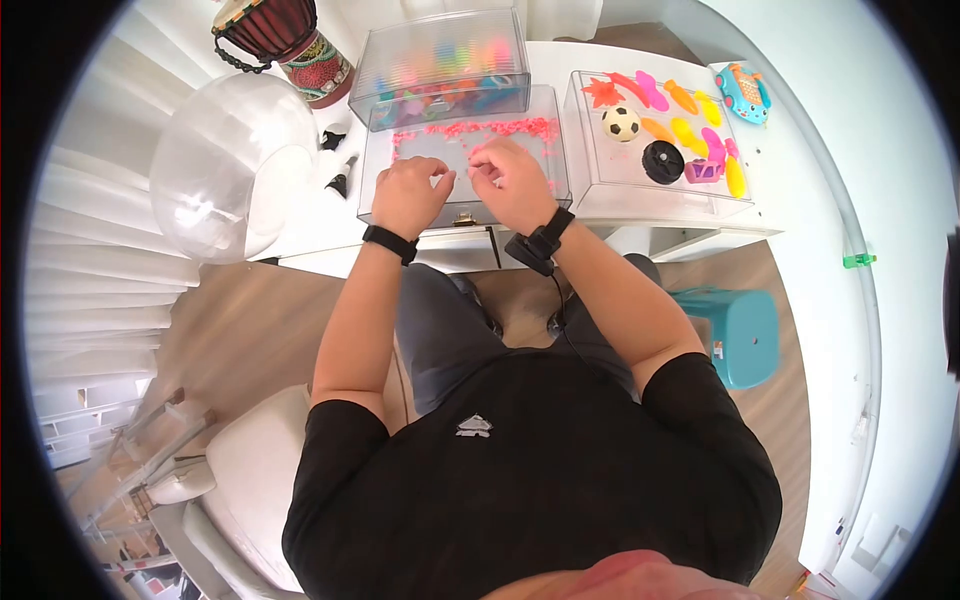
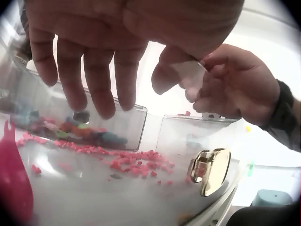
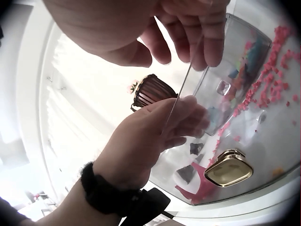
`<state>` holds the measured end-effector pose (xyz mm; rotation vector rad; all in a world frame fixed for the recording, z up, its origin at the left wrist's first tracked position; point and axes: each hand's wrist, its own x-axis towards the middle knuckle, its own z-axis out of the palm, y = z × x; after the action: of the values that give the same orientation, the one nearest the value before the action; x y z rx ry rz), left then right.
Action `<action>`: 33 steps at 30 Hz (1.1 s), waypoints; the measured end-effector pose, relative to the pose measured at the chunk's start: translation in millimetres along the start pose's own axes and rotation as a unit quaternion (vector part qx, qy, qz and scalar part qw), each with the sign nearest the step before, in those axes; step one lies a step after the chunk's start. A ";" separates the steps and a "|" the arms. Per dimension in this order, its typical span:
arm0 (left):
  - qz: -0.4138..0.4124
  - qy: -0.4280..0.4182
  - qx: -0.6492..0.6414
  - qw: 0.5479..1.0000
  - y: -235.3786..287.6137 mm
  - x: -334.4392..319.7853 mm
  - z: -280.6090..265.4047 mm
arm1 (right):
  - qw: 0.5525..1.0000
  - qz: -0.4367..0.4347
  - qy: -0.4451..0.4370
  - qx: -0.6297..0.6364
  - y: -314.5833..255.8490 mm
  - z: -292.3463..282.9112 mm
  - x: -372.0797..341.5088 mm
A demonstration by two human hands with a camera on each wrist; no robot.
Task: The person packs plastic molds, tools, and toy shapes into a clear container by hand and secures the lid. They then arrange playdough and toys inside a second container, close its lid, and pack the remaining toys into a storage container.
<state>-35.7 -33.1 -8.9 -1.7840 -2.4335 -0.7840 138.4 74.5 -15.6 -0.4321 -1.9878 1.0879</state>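
Both bare hands are over a clear plastic box (image 1: 562, 180) with pink bits (image 1: 530, 127) scattered across its floor. My left hand (image 1: 408, 195) is on the left side, its fingers (image 2: 99, 92) straight and spread above the box. Facing it, my right hand (image 1: 515, 190) has bent fingers and pinches a thin, translucent sheet (image 2: 192, 73). The sheet's edge runs across the left hand in the right wrist view. At the box's front is a gold clasp (image 2: 216, 173). A hot-pink plastic piece (image 2: 14, 174) with a notched tip shows near the left hand.
Behind stands another clear box (image 1: 372, 80) filled with colourful items. To the right, a football (image 1: 621, 123), a black disc (image 1: 662, 161) and several bright toys lie at a third box. A drum (image 1: 318, 68) and a clear balloon (image 1: 235, 165) are at left; a teal stool (image 1: 748, 340) stands below right.
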 end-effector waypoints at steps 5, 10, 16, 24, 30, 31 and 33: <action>0.064 0.001 0.056 0.996 -9.6 5.5 2.4 | 0.998 -0.039 0.017 0.042 -1.4 -25.7 -0.4; 0.016 -0.032 -0.024 0.999 -7.8 5.2 -1.9 | 0.926 -0.128 0.134 -0.329 -16.0 -105.4 14.0; 0.014 -0.012 -0.042 0.999 -9.4 4.4 -1.7 | 0.832 0.003 0.025 -0.554 -21.7 -174.3 25.1; -0.009 0.003 -0.072 0.997 -5.1 1.3 -6.4 | 0.818 0.049 -0.057 -0.571 -5.1 -175.8 30.2; -0.027 -0.018 -0.089 0.995 -8.1 0.6 -3.9 | 0.865 0.009 -0.001 -0.502 -22.1 -143.8 29.0; -0.029 -0.025 -0.089 0.995 -7.2 0.7 -4.9 | 0.909 -0.025 0.013 -0.417 -21.9 -131.0 26.8; -0.028 -0.032 -0.085 0.995 -4.6 1.3 -7.8 | 0.943 -0.060 0.030 -0.325 -29.2 -104.1 25.1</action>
<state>-42.4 -36.1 -3.4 -1.8291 -2.5381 -0.9812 207.2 129.7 51.8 -0.6632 -2.2535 0.3104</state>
